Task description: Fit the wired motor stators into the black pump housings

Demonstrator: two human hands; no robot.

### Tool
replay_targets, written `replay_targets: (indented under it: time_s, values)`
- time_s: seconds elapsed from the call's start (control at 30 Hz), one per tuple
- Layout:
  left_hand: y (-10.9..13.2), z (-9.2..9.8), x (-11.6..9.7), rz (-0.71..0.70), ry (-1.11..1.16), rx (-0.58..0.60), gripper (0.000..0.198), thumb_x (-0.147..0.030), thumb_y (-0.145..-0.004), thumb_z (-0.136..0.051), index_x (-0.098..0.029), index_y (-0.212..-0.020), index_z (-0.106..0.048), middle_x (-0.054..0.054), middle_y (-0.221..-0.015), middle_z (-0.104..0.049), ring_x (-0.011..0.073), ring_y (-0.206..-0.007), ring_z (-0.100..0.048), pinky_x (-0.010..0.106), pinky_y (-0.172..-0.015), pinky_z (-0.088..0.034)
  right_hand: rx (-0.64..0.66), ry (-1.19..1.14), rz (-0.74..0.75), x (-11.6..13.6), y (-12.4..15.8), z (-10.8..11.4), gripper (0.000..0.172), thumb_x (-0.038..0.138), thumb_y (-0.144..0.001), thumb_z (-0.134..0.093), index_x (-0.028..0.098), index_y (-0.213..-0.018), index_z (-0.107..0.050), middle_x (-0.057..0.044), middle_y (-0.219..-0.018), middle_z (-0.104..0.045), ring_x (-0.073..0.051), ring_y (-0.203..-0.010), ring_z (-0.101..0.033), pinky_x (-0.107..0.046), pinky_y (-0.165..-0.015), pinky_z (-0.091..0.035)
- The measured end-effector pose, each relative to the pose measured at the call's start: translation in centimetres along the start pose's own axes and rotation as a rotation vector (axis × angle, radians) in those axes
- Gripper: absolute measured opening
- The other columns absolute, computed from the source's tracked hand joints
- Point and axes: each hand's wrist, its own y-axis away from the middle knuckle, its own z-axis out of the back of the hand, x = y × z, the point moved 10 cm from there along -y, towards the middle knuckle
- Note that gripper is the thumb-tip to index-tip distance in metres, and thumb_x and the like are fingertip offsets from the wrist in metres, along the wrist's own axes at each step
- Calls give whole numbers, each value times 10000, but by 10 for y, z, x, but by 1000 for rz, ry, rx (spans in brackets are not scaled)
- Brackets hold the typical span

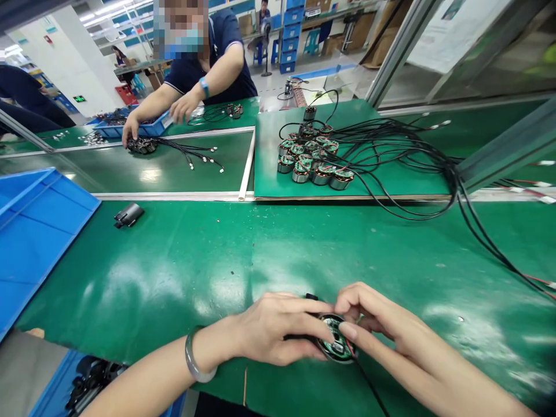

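Note:
At the front of the green bench, a round black motor housing (340, 360) faces up with a green circuit board (334, 335) inside it. My left hand (278, 329) grips the housing from the left, its fingers over the rim and the board. My right hand (382, 324) pinches at the right edge, its thumb by the red wire (350, 347); its other fingertips are partly hidden. A black cable (369, 382) runs from the housing toward the front edge. A small black piece sticks out behind my left fingers.
Several wired motor cores (310, 153) stand on a raised green board (278, 188), their black cables (452, 174) trailing right. A dark cylindrical housing (129, 215) lies near a blue bin (39, 231). Black parts (93, 376) fill a lower bin. Across the bench, a co-worker's hand (131, 128) touches more cores.

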Motion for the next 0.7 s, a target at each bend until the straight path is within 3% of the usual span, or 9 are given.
replay_targets:
  time_s: [0.13, 0.37, 0.57, 0.7]
  values:
    - [5, -6, -8, -46, -224, 47, 206, -337, -988, -609, -237, -962, -787, 109, -1304, -706, 186, -942, -756, 278, -845, -599, 71, -167, -119, -18, -5, -19, 282, 523, -1021, -429, 252, -946, -456, 13, -790, -494, -165, -694, -495, -285, -608, -459]
    - [8, -6, -29, -153, -387, -86, 175, -329, -979, -617, -204, -996, -738, 154, -1255, -683, 223, -978, -746, 328, -809, -631, 140, -265, -179, -9, -15, -24, 227, 437, -953, -495, 232, -873, -439, 33, -736, -427, -145, -652, -407, -265, -573, -342]
    - [6, -8, -31, -127, -419, -110, 178, -224, -981, -608, -209, -1144, -679, 145, -1237, -671, 220, -1039, -742, 312, -827, -646, 138, -275, -153, -3, -16, -24, 169, 386, -971, -433, 243, -883, -421, 39, -733, -391, -152, -661, -391, -281, -590, -370]
    - [0, -8, -34, -110, -476, -109, 151, -258, -979, -603, -191, -1088, -684, 161, -1172, -689, 233, -999, -756, 310, -780, -659, 100, -209, -136, -2, -12, -23, 166, 377, -1009, -376, 243, -934, -438, -2, -852, -481, -170, -760, -464, -302, -663, -439]
